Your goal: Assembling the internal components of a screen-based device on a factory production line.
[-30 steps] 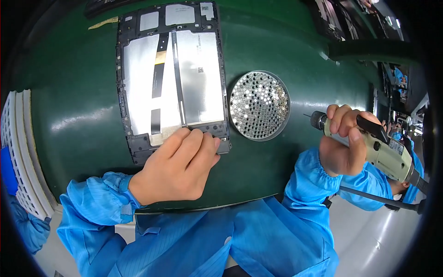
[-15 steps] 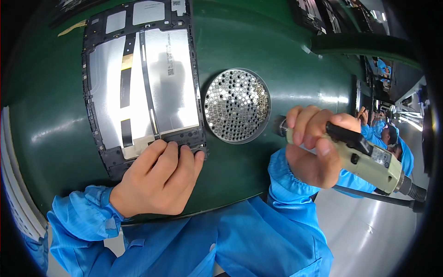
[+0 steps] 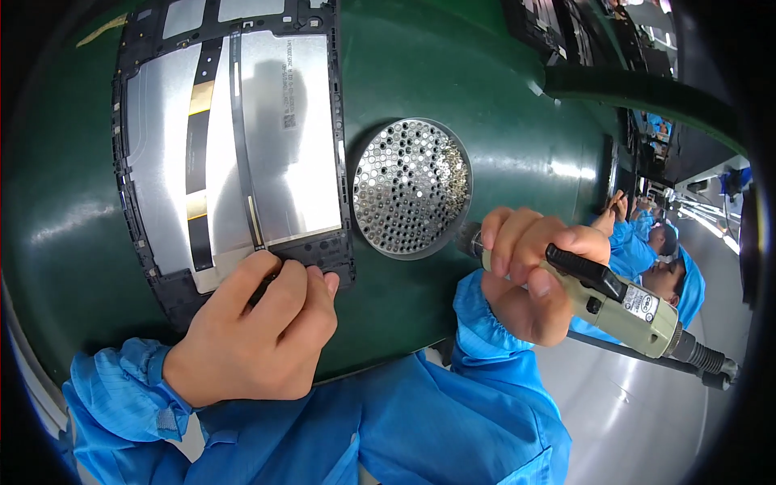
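The left hand (image 3: 263,331) bends over the bottom edge of an opened tablet (image 3: 287,174), which lies on the green table (image 3: 404,73) and fills the upper left of the view. Its fingers are bunched together with the tips turned down against the black border; I can't tell whether they pinch anything or just press. A wide black ribbon (image 3: 198,153) and a thinner dark cable (image 3: 245,153) run down the tablet's silvery back.

At the right of the view, the right hand (image 3: 533,271) is wrapped firmly around a pale green power screwdriver (image 3: 634,315), thumb curled in near its black lever (image 3: 594,273). The tool's blurred nose points left, just beside a round dish (image 3: 412,190) of small screws in the middle, close to the tablet's right side. A yellowish strip (image 3: 101,30) lies at upper left. Past the screwdriver, co-workers in blue (image 3: 638,242) sit at far right.
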{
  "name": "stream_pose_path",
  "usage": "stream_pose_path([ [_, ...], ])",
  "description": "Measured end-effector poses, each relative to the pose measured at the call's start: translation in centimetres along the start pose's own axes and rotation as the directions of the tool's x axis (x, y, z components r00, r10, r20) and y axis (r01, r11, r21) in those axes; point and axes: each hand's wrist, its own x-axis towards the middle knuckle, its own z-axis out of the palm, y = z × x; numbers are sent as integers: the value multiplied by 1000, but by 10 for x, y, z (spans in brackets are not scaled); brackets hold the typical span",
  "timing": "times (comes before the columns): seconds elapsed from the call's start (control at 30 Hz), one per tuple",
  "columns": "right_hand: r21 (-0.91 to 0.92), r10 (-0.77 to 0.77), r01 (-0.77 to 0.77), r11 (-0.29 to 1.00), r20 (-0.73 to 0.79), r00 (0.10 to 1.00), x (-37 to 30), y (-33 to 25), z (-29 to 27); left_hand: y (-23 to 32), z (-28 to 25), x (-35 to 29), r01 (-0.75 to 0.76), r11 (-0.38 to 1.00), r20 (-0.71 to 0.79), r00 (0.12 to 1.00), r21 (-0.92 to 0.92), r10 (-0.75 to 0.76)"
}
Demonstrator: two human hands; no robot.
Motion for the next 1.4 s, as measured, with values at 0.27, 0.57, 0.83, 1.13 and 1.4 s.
stream_pose_path([
  [0.27,-2,27,-27,1000,-22,999,1,2,2,-18,-17,11,67,992,156,987,-106,-50],
  [0.57,-40,41,-43,998,-46,998,7,-8,8,-18,-18,14,168,974,139,979,-151,-147],
  [0.83,-28,50,-51,998,-56,997,7,-8,8,-29,-32,16,144,965,240,967,-219,-90],
  [1.13,-71,17,-19,997,-41,999,8,-10,6,-31,-23,9,125,958,194,978,-259,-75],
  [1.4,-63,32,-26,998,92,995,12,-37,46,-32,-19,8,114,961,159,984,-251,-75],
])
